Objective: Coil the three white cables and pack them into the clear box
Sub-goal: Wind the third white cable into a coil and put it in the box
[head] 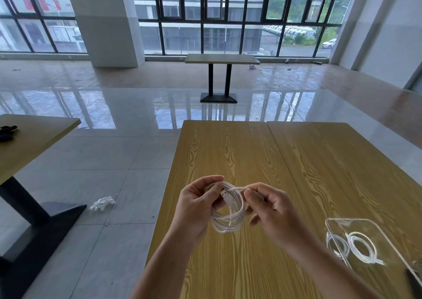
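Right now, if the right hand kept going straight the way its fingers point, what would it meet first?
Probably the coiled white cable it already pinches, then the left hand holding the coil's other side. Depth is unclear, but nothing else shows between them.

Both hands (pixel 230 207) hold a coiled white cable (pixel 227 214) above the table (pixel 285 161) (two coils (pixel 356 247) already boxed).

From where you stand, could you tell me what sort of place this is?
Probably an unfurnished commercial hall or canteen: glossy tiled floor, a tall window wall facing other buildings, and a few wood-grain tables on black pedestal bases.
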`<state>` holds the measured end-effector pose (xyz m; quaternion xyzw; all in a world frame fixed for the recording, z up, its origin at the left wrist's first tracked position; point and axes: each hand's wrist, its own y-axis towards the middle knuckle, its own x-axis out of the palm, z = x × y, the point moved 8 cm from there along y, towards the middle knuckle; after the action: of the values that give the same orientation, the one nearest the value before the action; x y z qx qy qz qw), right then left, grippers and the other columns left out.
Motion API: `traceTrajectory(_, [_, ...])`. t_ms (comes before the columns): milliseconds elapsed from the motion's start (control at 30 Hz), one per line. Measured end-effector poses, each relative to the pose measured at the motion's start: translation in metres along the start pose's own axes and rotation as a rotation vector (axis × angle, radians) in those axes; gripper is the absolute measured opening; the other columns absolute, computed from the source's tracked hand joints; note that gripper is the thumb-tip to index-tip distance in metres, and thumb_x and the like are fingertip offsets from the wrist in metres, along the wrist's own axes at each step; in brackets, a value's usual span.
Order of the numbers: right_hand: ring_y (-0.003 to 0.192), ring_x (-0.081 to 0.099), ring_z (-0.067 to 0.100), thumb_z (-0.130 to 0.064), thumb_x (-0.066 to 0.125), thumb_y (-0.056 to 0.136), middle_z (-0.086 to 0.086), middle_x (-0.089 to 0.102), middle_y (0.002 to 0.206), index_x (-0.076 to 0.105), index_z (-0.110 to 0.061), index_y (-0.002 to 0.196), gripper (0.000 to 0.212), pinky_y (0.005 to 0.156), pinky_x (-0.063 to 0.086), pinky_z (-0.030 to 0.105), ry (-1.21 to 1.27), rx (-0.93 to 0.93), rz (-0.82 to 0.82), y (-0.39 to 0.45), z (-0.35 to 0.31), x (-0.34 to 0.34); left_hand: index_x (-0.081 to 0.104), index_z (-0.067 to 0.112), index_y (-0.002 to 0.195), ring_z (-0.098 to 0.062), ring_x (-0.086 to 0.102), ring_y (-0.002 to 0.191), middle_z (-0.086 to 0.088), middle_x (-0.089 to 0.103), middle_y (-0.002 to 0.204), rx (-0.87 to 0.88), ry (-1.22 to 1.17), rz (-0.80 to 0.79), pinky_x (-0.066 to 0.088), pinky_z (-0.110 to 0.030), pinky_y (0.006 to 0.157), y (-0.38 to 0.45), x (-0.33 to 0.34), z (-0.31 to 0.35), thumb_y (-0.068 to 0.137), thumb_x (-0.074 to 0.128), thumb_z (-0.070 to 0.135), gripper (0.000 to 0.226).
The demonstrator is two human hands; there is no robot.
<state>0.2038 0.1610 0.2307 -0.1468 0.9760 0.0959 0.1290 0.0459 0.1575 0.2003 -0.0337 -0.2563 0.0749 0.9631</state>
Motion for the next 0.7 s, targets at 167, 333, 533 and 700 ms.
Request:
traceTrajectory(167, [0.076, 0.068, 0.018, -0.021, 0.055, 0.098, 0.010, 0.071, 0.085, 0.074, -0.018, 0.079, 0.027, 0.058, 0.058, 0.034, 0.151, -0.017, 0.095, -0.004, 0.001, -0.012, 0.074, 0.003, 0.090, -0.014, 0.064, 0.057, -0.012, 0.070, 0.075, 0.026, 0.039, 0.029, 0.054, -0.021, 0.054, 0.001, -0.006, 0.003, 0.090, 0.061, -0.002, 0.014])
traceTrajectory(333, [0.073, 0.068, 0.016, -0.010, 0.049, 0.101, 0.012, 0.072, 0.089, 0.073, -0.011, 0.077, 0.033, 0.059, 0.060, 0.039, 0.164, 0.157, 0.191, -0.006, 0.010, -0.019, 0.075, 0.007, 0.087, -0.013, 0.062, 0.056, -0.009, 0.071, 0.071, 0.075, 0.177, 0.045, 0.053, -0.022, 0.055, 0.000, -0.004, 0.007, 0.091, 0.062, -0.003, 0.018])
traceTrajectory(533, [0.110, 0.065, 0.009, -0.053, 0.046, 0.098, -0.019, 0.070, 0.108, 0.063, -0.041, 0.125, 0.034, 0.084, 0.050, 0.018, -0.305, 0.169, 0.006, -0.005, 0.002, -0.010, 0.077, 0.012, 0.087, -0.013, 0.067, 0.064, -0.005, 0.073, 0.073, 0.163, 0.331, 0.030, 0.054, -0.021, 0.060, -0.002, 0.003, 0.012, 0.092, 0.061, -0.002, 0.021])
traceTrajectory(700, [0.126, 0.057, 0.003, -0.048, 0.071, 0.081, -0.013, 0.058, 0.141, 0.040, -0.046, 0.144, 0.071, 0.105, 0.047, 0.029, 0.035, 0.314, -0.349, -0.004, 0.012, 0.014, 0.077, 0.009, 0.086, -0.020, 0.066, 0.066, -0.012, 0.071, 0.076, 0.169, 0.191, -0.095, 0.056, -0.026, 0.061, -0.001, 0.015, 0.014, 0.088, 0.066, 0.002, 0.013])
